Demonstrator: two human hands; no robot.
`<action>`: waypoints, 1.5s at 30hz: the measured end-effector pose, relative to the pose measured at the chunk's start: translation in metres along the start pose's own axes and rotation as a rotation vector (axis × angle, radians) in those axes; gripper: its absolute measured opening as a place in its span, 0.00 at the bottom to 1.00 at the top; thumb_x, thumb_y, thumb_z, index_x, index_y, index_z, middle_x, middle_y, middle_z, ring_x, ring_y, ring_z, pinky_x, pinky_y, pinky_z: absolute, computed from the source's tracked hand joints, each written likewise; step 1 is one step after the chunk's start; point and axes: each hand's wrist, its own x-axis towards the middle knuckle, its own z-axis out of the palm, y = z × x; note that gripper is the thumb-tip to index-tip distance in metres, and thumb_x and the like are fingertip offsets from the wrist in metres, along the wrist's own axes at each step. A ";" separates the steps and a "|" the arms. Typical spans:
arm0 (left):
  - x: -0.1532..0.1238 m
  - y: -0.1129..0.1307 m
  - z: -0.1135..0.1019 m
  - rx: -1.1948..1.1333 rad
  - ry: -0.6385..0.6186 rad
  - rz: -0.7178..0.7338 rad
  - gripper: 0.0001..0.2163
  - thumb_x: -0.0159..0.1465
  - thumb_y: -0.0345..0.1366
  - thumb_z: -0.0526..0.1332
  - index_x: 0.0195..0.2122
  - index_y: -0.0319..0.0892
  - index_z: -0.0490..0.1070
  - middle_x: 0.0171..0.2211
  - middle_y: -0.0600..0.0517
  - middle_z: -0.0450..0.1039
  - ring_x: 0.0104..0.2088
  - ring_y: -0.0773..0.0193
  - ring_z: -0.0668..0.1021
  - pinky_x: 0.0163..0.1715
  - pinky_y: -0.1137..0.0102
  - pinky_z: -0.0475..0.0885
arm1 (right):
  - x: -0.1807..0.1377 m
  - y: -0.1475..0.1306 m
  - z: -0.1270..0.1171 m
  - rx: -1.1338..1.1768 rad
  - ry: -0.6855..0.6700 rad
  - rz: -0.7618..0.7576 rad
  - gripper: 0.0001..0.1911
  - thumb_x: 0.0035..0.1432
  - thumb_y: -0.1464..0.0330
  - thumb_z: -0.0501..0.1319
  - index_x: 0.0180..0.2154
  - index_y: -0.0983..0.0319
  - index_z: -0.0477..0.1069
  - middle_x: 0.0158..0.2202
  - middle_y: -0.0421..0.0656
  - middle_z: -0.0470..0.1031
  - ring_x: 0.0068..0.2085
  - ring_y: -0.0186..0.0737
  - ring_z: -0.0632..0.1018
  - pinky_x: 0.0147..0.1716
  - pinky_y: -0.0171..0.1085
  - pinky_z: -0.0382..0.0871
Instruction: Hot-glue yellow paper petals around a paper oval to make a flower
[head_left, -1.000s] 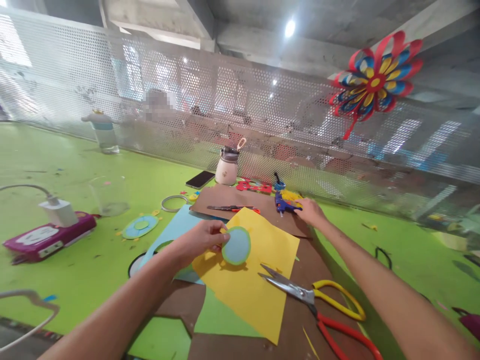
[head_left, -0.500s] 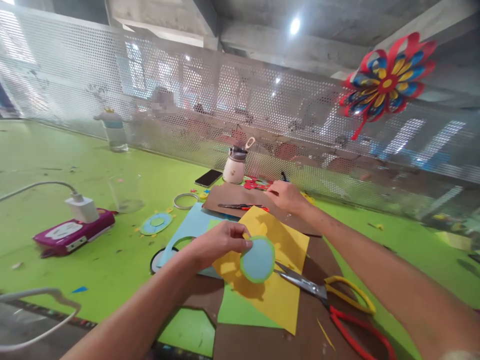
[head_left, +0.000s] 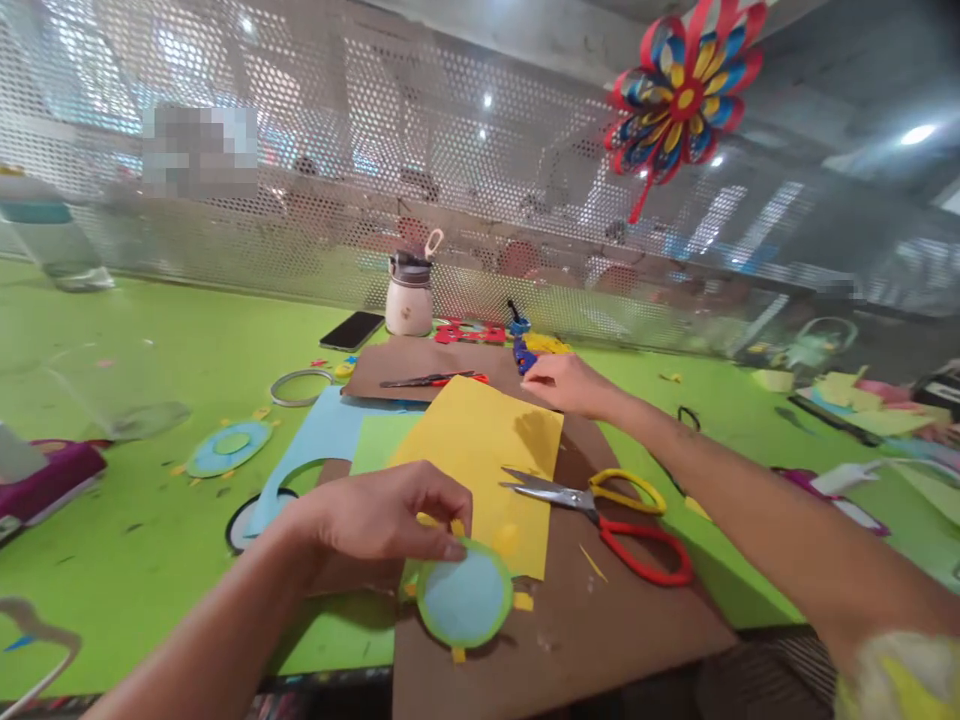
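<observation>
My left hand [head_left: 409,515] pinches the edge of a round paper disc [head_left: 465,597], light blue on a green rim, with small yellow tabs sticking out around it. Beneath and behind it lie a yellow paper sheet [head_left: 480,440] and a green sheet [head_left: 379,440]. On the yellow sheet and the brown cardboard [head_left: 570,640] rest open scissors [head_left: 577,497] with a yellow and a red handle. My right hand [head_left: 566,383] is over the back of the cardboard, fingertips together, beside a dark blue object [head_left: 523,355]; anything between the fingers is too small to make out.
At left lies a blue-green paper ring [head_left: 230,448] with yellow tabs, near a clear cup [head_left: 120,390]. A metal ring [head_left: 301,388], phone [head_left: 352,330], white bottle [head_left: 409,295] and red-handled scissors [head_left: 435,380] sit farther back. A perforated screen [head_left: 300,230] borders the table.
The view has swung right. My left hand has brought the disc nearer the table's front edge, and its yellow tabs now show. My right hand has drawn back from the red paper pieces.
</observation>
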 end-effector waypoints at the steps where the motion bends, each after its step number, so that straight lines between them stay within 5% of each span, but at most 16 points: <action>1: 0.000 0.001 0.001 0.019 -0.018 -0.009 0.11 0.58 0.40 0.60 0.34 0.37 0.72 0.27 0.54 0.68 0.29 0.66 0.67 0.29 0.73 0.61 | -0.015 0.001 -0.002 0.009 -0.016 0.008 0.08 0.57 0.70 0.59 0.32 0.63 0.77 0.32 0.44 0.78 0.34 0.38 0.75 0.35 0.34 0.64; 4: 0.003 -0.001 0.002 0.002 -0.040 -0.035 0.11 0.59 0.42 0.59 0.33 0.37 0.71 0.27 0.54 0.66 0.29 0.66 0.66 0.28 0.73 0.60 | -0.053 0.002 -0.006 0.025 -0.053 0.037 0.09 0.57 0.71 0.58 0.32 0.64 0.77 0.30 0.44 0.77 0.32 0.37 0.75 0.33 0.33 0.65; 7: 0.006 -0.004 0.001 -0.058 -0.025 -0.043 0.12 0.58 0.44 0.60 0.32 0.37 0.70 0.25 0.55 0.63 0.27 0.68 0.63 0.27 0.73 0.59 | -0.057 -0.003 -0.003 0.024 -0.080 0.039 0.10 0.58 0.71 0.57 0.32 0.65 0.77 0.29 0.44 0.77 0.31 0.36 0.75 0.32 0.33 0.65; 15: 0.002 -0.014 0.000 -0.330 0.024 -0.029 0.11 0.55 0.42 0.63 0.28 0.39 0.67 0.20 0.58 0.60 0.22 0.70 0.60 0.22 0.74 0.56 | 0.059 -0.088 0.042 -0.078 -0.233 -0.273 0.13 0.60 0.68 0.55 0.42 0.55 0.76 0.40 0.46 0.73 0.44 0.42 0.71 0.42 0.38 0.64; 17: 0.002 -0.017 0.000 -0.351 0.036 -0.018 0.12 0.54 0.43 0.64 0.27 0.40 0.67 0.19 0.59 0.60 0.21 0.71 0.60 0.21 0.74 0.55 | 0.078 -0.106 0.054 -0.155 -0.240 -0.306 0.14 0.61 0.70 0.53 0.41 0.59 0.77 0.40 0.51 0.72 0.45 0.48 0.69 0.42 0.43 0.63; 25: 0.002 -0.024 0.002 -0.414 0.081 0.008 0.14 0.50 0.45 0.67 0.26 0.40 0.69 0.19 0.58 0.64 0.22 0.70 0.64 0.22 0.75 0.59 | 0.098 -0.110 0.073 -0.340 -0.220 -0.268 0.15 0.61 0.71 0.50 0.41 0.65 0.74 0.41 0.55 0.70 0.46 0.52 0.68 0.44 0.46 0.63; 29: 0.003 -0.025 0.003 -0.438 0.079 -0.001 0.14 0.49 0.45 0.68 0.26 0.39 0.69 0.19 0.58 0.65 0.22 0.71 0.66 0.22 0.75 0.60 | 0.105 -0.112 0.078 -0.363 -0.238 -0.216 0.14 0.60 0.65 0.54 0.38 0.65 0.76 0.41 0.55 0.71 0.47 0.53 0.68 0.44 0.46 0.63; 33: 0.004 -0.027 0.003 -0.446 0.094 -0.007 0.15 0.49 0.45 0.68 0.26 0.39 0.69 0.19 0.58 0.64 0.22 0.70 0.66 0.22 0.75 0.60 | 0.112 -0.116 0.084 -0.347 -0.258 -0.171 0.11 0.55 0.69 0.58 0.37 0.68 0.76 0.38 0.56 0.73 0.44 0.54 0.71 0.42 0.47 0.65; 40: 0.005 -0.024 0.001 -0.468 0.098 -0.032 0.12 0.50 0.41 0.68 0.27 0.39 0.70 0.20 0.58 0.64 0.22 0.70 0.65 0.23 0.74 0.60 | 0.115 -0.118 0.074 -0.109 -0.228 -0.224 0.06 0.51 0.72 0.62 0.31 0.66 0.76 0.36 0.52 0.74 0.43 0.49 0.72 0.41 0.43 0.65; 45: 0.004 -0.022 -0.002 -0.425 0.089 -0.028 0.09 0.54 0.39 0.65 0.29 0.38 0.71 0.22 0.56 0.65 0.23 0.70 0.65 0.24 0.74 0.58 | 0.107 -0.111 0.032 0.138 -0.082 -0.221 0.09 0.60 0.67 0.55 0.39 0.66 0.69 0.39 0.47 0.73 0.40 0.37 0.73 0.40 0.37 0.67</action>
